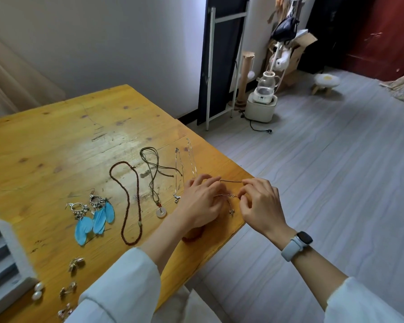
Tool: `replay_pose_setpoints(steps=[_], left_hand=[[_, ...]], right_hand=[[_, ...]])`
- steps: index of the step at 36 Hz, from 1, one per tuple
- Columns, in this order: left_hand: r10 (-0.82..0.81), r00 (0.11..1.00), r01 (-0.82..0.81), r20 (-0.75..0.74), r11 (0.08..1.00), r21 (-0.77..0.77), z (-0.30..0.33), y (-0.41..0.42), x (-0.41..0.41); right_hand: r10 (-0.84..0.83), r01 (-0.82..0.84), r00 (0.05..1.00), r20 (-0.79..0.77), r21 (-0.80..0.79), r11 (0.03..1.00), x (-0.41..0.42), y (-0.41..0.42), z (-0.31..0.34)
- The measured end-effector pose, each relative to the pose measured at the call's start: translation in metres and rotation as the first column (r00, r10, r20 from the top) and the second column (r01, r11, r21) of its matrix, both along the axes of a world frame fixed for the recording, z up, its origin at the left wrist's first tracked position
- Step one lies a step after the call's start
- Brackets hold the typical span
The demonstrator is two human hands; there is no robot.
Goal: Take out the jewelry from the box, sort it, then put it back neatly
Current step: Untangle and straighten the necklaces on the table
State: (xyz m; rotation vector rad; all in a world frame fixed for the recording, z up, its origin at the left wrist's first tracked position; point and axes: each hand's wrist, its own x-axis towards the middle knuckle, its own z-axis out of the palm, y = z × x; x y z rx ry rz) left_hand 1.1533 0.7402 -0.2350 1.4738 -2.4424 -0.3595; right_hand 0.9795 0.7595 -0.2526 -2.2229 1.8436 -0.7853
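- My left hand (200, 201) and right hand (259, 203) each pinched the thin silver chain (229, 195), stretched between them near the right edge of the wooden table (56, 141).
- Feather earrings (95, 215), a brown bead necklace (130, 201) and a cord pendant (158, 183) lay in a row to the left.

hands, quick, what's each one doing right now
Left hand: fingers curled, pinching one end of the thin chain.
Right hand: pinching the chain's other end.
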Motion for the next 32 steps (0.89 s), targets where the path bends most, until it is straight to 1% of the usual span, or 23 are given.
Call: replay_pose_setpoints(steps=[4, 7, 10, 13, 15, 18, 22, 25, 29, 32], left_hand=[[0.073, 0.996, -0.074, -0.051, 0.997, -0.02, 0.004, 0.003, 0.014], [0.145, 0.985, -0.15, -0.096, 0.988, -0.041, 0.013, 0.003, 0.032], [0.218, 0.971, -0.226, -0.103, 0.971, -0.075, 0.026, 0.002, 0.057], [0.289, 0.946, -0.308, -0.15, 0.943, -0.123, 0.042, 0.005, 0.089], [0.357, 0.914, -0.386, -0.192, 0.912, -0.138, 0.051, 0.013, 0.114], [0.481, 0.847, -0.513, -0.227, 0.85, -0.115, 0.056, 0.037, 0.152], [0.64, 0.749, -0.66, -0.172, 0.743, -0.108, 0.046, 0.083, 0.203], [0.746, 0.657, -0.754, -0.108, 0.649, -0.104, 0.04, 0.114, 0.238], [0.863, 0.5, -0.856, 0.073, 0.506, -0.109, 0.034, 0.141, 0.274], [0.879, 0.424, -0.891, 0.217, 0.448, -0.075, 0.027, 0.157, 0.293]], right_hand=[[0.002, -0.001, 0.998, 0.056, -0.01, 1.0, 0.013, -0.002, 0.007], [0.046, -0.043, 0.996, 0.081, -0.037, 0.998, 0.034, -0.006, 0.016], [0.138, -0.136, 0.986, 0.089, -0.022, 0.99, 0.062, -0.012, 0.027], [0.236, -0.238, 0.964, 0.121, 0.006, 0.971, 0.097, -0.019, 0.036], [0.298, -0.303, 0.943, 0.147, 0.013, 0.953, 0.123, -0.02, 0.043], [0.397, -0.408, 0.9, 0.178, 0.028, 0.913, 0.162, -0.018, 0.052], [0.503, -0.514, 0.852, 0.142, 0.048, 0.857, 0.212, -0.012, 0.051], [0.569, -0.576, 0.816, 0.104, 0.065, 0.815, 0.249, -0.014, 0.047], [0.583, -0.576, 0.812, -0.037, 0.116, 0.809, 0.294, -0.018, 0.046], [0.57, -0.549, 0.807, -0.155, 0.158, 0.82, 0.321, -0.021, 0.047]])
